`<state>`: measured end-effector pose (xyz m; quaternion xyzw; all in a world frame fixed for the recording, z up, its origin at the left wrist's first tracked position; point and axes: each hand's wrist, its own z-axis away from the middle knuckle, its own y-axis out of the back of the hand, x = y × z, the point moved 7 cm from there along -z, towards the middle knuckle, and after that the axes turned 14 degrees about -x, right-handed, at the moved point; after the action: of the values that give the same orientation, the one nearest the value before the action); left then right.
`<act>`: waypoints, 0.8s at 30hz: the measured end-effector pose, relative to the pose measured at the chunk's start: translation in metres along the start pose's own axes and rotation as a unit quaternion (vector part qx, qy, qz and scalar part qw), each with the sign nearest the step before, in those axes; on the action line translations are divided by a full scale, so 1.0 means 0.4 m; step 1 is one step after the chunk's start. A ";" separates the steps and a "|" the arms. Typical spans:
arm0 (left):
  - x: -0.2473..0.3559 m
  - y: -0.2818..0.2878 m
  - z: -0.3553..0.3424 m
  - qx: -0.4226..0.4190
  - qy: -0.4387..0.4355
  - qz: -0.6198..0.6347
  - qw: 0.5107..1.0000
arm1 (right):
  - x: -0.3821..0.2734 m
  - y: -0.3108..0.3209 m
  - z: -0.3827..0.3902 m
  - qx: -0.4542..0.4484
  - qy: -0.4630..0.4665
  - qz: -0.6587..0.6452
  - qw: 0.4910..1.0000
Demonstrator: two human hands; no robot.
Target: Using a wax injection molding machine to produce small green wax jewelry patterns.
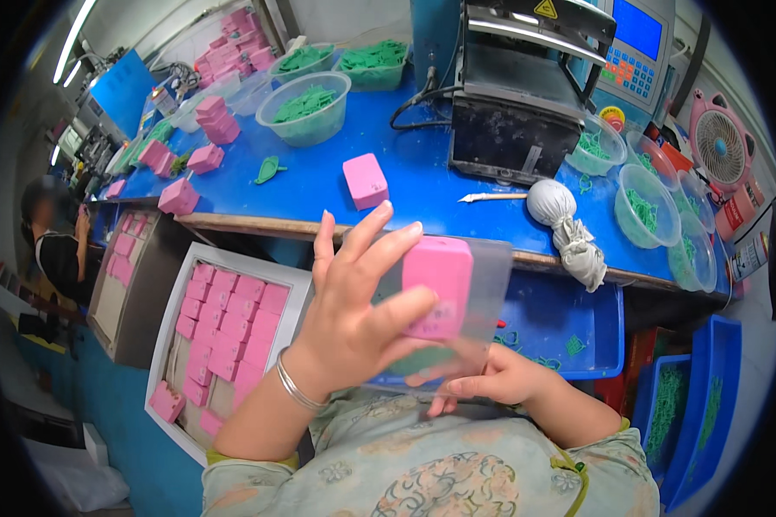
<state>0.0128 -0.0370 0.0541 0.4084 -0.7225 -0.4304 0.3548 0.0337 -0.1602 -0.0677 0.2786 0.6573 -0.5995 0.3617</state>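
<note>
In front of my chest, my left hand [353, 314] holds a pink block [440, 280], its thumb across the near face and its other fingers spread upward. A clear, flat plastic sheet [493, 267] lies against the block and reaches past it on the right. At the sheet's lower edge, my right hand [496, 377] has its fingers bent around it. Some of those fingers show blurred through the plastic. Beyond my left fingertips, another pink block [366, 181] rests on the blue workbench [422, 164].
A white tray [168, 345] of pink blocks is at left. Green pieces fill clear bowls [306, 112] at the back. A black press [517, 129], a brush [491, 197] and a tied cloth bundle [565, 228] stand right. A blue tray [608, 332] sits below the bench edge. Another person [60, 241] works far left.
</note>
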 end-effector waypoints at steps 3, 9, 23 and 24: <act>0.054 0.034 0.054 0.123 -0.042 0.071 0.989 | 0.003 -0.016 0.016 0.023 0.030 0.118 0.992; 0.117 0.052 0.121 0.216 -0.105 0.037 0.970 | 0.009 -0.053 0.030 0.029 0.051 0.215 0.975; 0.103 0.021 0.139 0.229 -0.122 0.033 0.965 | 0.008 -0.032 0.027 0.031 0.056 0.269 0.961; 0.097 0.018 0.134 0.217 -0.115 0.047 0.968 | 0.017 -0.026 0.028 0.030 0.060 0.275 0.959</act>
<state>-0.0516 -0.0517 0.0465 0.3889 -0.8529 -0.2902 0.1926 0.0232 -0.1730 -0.0673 0.4951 0.5573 -0.4784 0.4642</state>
